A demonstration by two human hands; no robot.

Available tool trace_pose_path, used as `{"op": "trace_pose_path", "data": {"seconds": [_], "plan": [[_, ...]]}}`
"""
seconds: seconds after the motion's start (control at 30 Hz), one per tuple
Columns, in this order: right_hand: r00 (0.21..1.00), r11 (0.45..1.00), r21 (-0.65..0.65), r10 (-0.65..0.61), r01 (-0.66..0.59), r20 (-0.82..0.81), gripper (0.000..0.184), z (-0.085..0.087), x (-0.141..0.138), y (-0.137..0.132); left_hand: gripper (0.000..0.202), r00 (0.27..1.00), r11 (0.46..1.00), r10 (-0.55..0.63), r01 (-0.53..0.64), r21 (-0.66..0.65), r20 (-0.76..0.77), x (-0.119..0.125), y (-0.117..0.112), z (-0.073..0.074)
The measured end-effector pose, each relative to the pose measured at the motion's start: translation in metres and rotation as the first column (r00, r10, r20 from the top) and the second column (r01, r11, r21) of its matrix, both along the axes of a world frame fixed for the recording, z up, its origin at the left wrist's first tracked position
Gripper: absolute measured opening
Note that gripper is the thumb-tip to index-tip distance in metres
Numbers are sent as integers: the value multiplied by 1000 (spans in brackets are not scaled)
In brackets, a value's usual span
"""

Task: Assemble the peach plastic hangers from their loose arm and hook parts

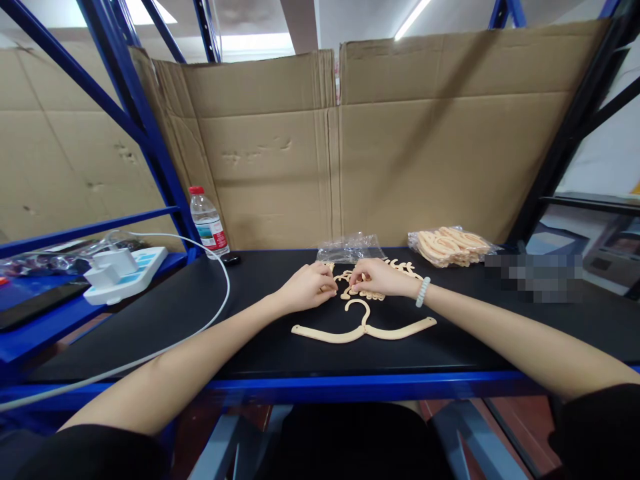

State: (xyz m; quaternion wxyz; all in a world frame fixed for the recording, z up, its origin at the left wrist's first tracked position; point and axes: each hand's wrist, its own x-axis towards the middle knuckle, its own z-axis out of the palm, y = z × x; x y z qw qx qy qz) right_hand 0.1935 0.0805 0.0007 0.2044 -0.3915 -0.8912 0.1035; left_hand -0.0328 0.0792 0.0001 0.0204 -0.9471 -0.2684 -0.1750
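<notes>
A cream folding clothes hanger lies spread on the black tabletop in front of me, its hook towards the back. Just beyond it is a loose pile of similar cream hangers, partly covered by my hands. My right hand, with a pale beaded bracelet on its wrist, is closed in a pinch on a hanger at the pile's near side. At the pile's left side, my left hand has its fingers curled down and together; what lies between its fingertips is hidden.
Behind the pile lies a crumpled clear plastic bag. A filled bag of hangers sits at the back right. A red-capped bottle stands back left. A white cable crosses the left side from a power strip. Cardboard walls the back.
</notes>
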Motion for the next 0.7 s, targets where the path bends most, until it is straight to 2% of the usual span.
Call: {"op": "trace_pose_path", "data": {"seconds": [0.13,0.3,0.4,0.47,0.53,0.6,0.7], "plan": [[980,997,-80,-31,16,-198,18,6,6,2,16,980,995,-1,21,-99,197,1,-3,5],[842,943,-332,-166,-17,-514,25,18,18,0,18,886,956,134,2,-293,443,3,-3,15],[714,870,-490,-307,-57,-629,20,23,21,-4,23,791,856,289,39,-515,539,3,-2,17],[620,798,-594,-418,-98,-664,12,25,21,-4,26,705,759,378,135,-636,601,3,-3,18],[553,736,-665,-503,-129,-664,9,26,20,-1,26,617,695,427,244,-676,661,3,-4,20],[533,696,-702,-542,-148,-650,11,26,20,6,27,554,661,462,306,-685,693,3,-6,22],[531,643,-748,-581,-166,-617,15,28,20,20,27,480,660,512,311,-684,712,2,-5,21]]}}
